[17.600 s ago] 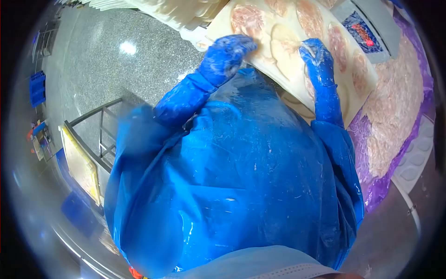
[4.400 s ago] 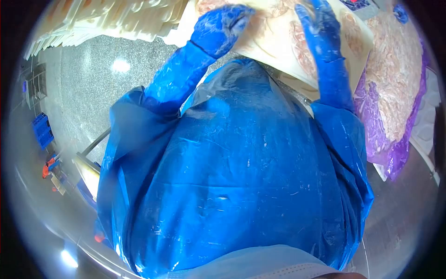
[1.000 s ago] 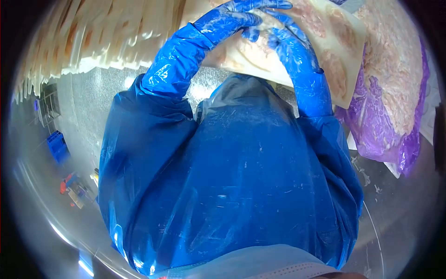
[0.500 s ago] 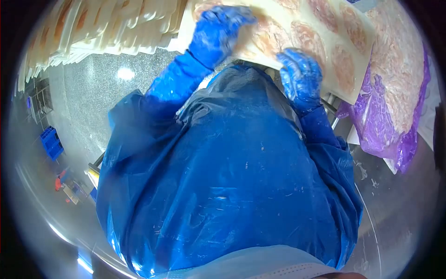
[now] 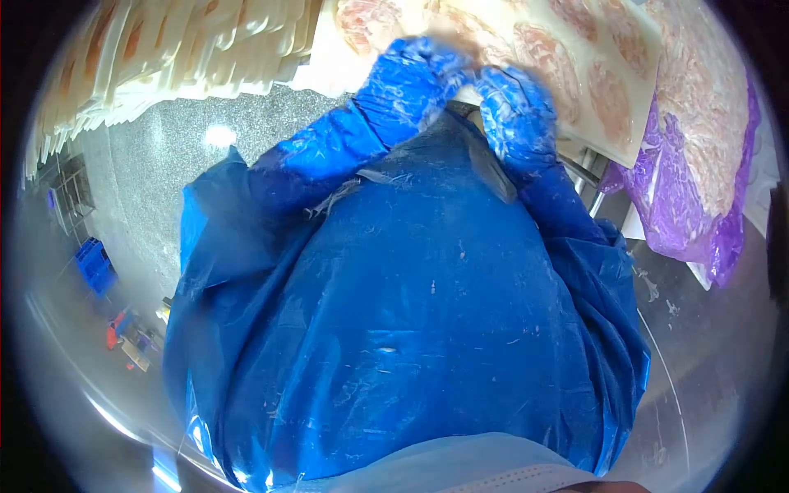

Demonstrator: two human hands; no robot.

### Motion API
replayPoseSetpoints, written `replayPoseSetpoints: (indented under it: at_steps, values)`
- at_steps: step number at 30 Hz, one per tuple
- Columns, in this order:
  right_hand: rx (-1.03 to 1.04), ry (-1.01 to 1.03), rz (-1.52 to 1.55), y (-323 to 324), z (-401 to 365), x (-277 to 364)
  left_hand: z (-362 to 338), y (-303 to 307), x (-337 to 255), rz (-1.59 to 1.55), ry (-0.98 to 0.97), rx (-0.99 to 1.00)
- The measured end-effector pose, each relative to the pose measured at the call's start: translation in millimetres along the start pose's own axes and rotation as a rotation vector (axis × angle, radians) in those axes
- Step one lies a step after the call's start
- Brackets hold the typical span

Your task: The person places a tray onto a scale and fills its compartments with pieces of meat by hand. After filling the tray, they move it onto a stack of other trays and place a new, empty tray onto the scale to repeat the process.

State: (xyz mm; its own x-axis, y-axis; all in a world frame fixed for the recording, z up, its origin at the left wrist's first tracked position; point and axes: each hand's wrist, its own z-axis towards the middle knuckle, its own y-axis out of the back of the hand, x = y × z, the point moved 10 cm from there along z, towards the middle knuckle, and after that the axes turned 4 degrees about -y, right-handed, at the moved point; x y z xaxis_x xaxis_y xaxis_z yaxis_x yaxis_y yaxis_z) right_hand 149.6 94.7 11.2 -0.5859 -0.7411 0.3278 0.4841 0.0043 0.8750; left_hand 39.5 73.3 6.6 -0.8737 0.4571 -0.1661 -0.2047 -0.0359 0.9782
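A white board (image 5: 330, 62) lies in front of me at the top of the view, with several flat oval pieces of pale pink raw meat (image 5: 610, 103) spread on it. Over its near edge my left hand (image 5: 417, 80), in a wet blue glove, has its fingers curled inward. My right hand (image 5: 518, 113), gloved the same way and smeared with whitish residue, is closed close beside the left. Their fingertips nearly meet above the board, and the gloves hide what lies between or under them.
To the right, a purple plastic bag (image 5: 678, 209) is opened around a big mass of pale pink meat (image 5: 699, 107). Many overlapping white boards (image 5: 181, 57) are stacked at the upper left. A blue crate (image 5: 95, 264) and a metal rack (image 5: 74, 197) stand farther off at left.
My left hand has come back toward me and right, uncovering a meat piece at the board's left. My right hand has moved slightly up and left, so the hands are now close together.
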Motion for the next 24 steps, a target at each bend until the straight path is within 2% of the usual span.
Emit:
replayPoseSetpoints:
  at_steps: [5, 7, 10, 13, 14, 15, 17, 19, 21, 22, 23, 24]
  values:
    - [0.083, -0.011, 0.011, -4, 9, -4, 4, -3, 12, -0.091, -0.038, -0.048]
    - [0.128, -0.045, -0.01, 1, 16, -3, 2, 7, 16, -0.215, -0.053, -0.167]
    - [0.211, -0.101, -0.04, -11, 17, -9, 13, 11, -7, -0.07, 0.034, -0.175]
    - [0.184, -0.093, -0.06, -9, 21, -12, 22, 6, -4, -0.169, 0.04, -0.101]
    - [0.161, -0.128, -0.013, -4, 22, -15, 21, 13, -7, -0.121, 0.005, -0.202]
    - [0.14, -0.162, 0.039, -1, 23, -17, 21, 10, -3, -0.118, 0.011, -0.204]
    - [0.128, -0.201, 0.097, 10, 28, -19, 22, 17, 5, -0.262, 0.026, -0.295]
    - [0.206, -0.554, 0.693, 0, 21, -40, 23, 23, 7, -0.312, 0.079, -0.295]
    - [0.132, -0.522, 0.697, -2, 16, -55, 18, 21, 24, -0.59, 0.21, -0.339]
    - [0.184, -0.402, 0.653, -17, 12, -66, 19, 28, 24, -0.469, 0.132, -0.361]
    - [0.233, -0.282, 0.607, -16, 18, -54, 22, 22, 32, -0.453, 0.147, -0.327]
    - [0.369, -0.492, 0.443, -25, 9, -70, 21, 14, 41, -0.336, 0.206, -0.252]
